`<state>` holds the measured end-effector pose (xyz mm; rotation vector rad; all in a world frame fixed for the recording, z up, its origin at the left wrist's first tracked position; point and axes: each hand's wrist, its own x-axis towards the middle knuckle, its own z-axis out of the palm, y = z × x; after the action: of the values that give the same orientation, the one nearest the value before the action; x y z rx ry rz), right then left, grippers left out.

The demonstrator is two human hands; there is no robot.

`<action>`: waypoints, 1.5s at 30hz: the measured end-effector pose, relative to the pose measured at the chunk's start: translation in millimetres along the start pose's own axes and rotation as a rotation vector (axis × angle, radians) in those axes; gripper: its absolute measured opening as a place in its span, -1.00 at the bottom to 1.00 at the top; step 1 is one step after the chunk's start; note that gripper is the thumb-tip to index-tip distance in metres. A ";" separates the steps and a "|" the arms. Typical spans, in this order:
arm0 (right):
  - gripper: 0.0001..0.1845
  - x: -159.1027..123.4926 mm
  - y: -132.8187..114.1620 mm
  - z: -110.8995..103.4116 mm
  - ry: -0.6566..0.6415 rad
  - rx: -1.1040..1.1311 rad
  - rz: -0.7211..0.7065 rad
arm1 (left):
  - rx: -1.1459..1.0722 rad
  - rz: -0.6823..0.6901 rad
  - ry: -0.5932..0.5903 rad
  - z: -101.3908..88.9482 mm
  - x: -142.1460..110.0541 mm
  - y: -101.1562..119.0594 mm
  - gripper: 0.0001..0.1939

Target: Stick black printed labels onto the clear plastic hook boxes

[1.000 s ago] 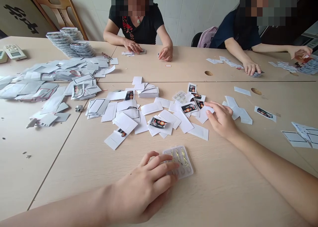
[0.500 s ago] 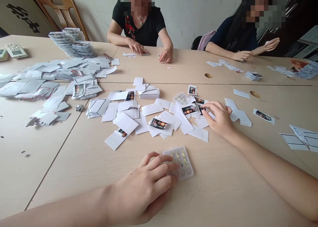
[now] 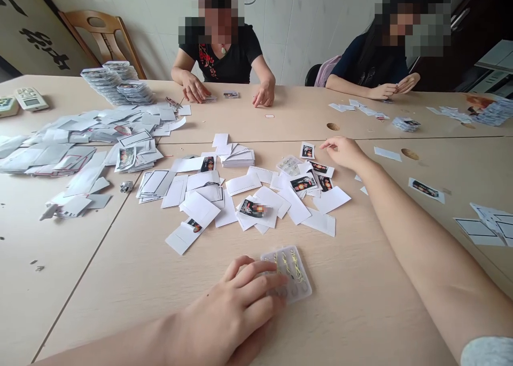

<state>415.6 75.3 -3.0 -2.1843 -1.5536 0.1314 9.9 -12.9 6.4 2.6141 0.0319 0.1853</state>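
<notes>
My left hand (image 3: 244, 304) rests with bent fingers over the left side of a clear plastic box (image 3: 300, 286) of hooks tied with yellow line. The box lies flat, and my thumb is mostly hidden. My right hand (image 3: 345, 153) hovers palm down with its fingers stretched out and nothing seen in them. Just left of its fingertips lies a small black printed label (image 3: 308, 151). Below that hand is a loose spread of white slips and black labels, with one black label (image 3: 303, 183) on top. Another clear box (image 3: 289, 166) sits partly under the papers.
A big heap of white slips (image 3: 96, 125) covers the left side, with stacked packed boxes (image 3: 102, 85) behind it. Two people sit across the table; small stacks and slips lie before them. A black label strip (image 3: 427, 189) and outlined slips (image 3: 481, 231) lie right.
My right hand has lifted off the papers and moved away from me, toward the single label. My left hand stays on the box. Across the table, the people's hands have shifted.
</notes>
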 end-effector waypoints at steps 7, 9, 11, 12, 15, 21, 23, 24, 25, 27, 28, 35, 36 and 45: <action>-0.79 -5.2 5.0 -12.3 -0.226 -0.062 -0.030 | -0.028 -0.010 0.001 1.5 -0.6 -1.5 -0.70; -0.77 -5.0 -3.9 -10.0 -0.200 -0.108 0.001 | -0.033 -0.009 0.004 0.0 0.6 -1.0 -0.70; -0.55 -5.4 -13.7 -5.2 -0.176 -0.150 0.045 | -0.034 -0.006 0.008 -1.3 1.6 -0.5 -0.72; -0.45 -5.8 -18.3 -2.7 -0.170 -0.165 0.064 | -0.036 -0.004 0.008 -1.7 1.8 -0.3 -0.73; -0.33 -7.1 -29.7 3.2 -0.177 -0.187 0.081 | -0.043 -0.003 0.005 -1.3 1.4 -0.3 -0.70; -0.36 -10.6 -41.0 13.1 -0.105 -0.189 0.205 | -0.050 -0.010 -0.014 1.8 -1.7 -0.3 -0.66; -0.36 -11.6 -42.7 16.8 0.006 -0.140 0.174 | -0.054 -0.005 -0.015 1.4 -1.6 0.1 -0.66; -0.40 -11.8 -43.4 18.1 0.052 -0.116 0.139 | -0.053 -0.004 -0.013 1.0 -1.3 0.3 -0.66; -0.48 -11.9 -43.9 19.0 0.074 -0.092 0.100 | -0.051 -0.004 -0.010 0.4 -0.7 0.4 -0.65; -0.68 -11.3 -44.5 19.5 0.057 -0.041 0.042 | -0.051 -0.009 -0.007 -0.6 0.6 0.4 -0.65; -0.73 -10.9 -44.3 19.2 0.038 -0.012 0.022 | -0.054 -0.011 -0.010 -0.9 1.1 0.4 -0.66; -0.84 -8.2 -37.2 18.6 -0.033 0.052 -0.065 | -0.061 -0.021 -0.012 -0.9 1.0 0.1 -0.66; -0.85 -8.0 -36.3 18.9 -0.043 0.052 -0.076 | -0.058 -0.023 -0.014 -1.0 0.9 0.4 -0.66; -0.83 -5.5 -31.8 20.2 -0.028 0.001 -0.135 | -0.034 -0.017 -0.040 -0.6 0.8 0.4 -0.65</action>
<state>379.2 84.8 -8.9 -2.0770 -1.7105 0.1209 10.6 -12.9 7.2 2.5821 0.0364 0.1264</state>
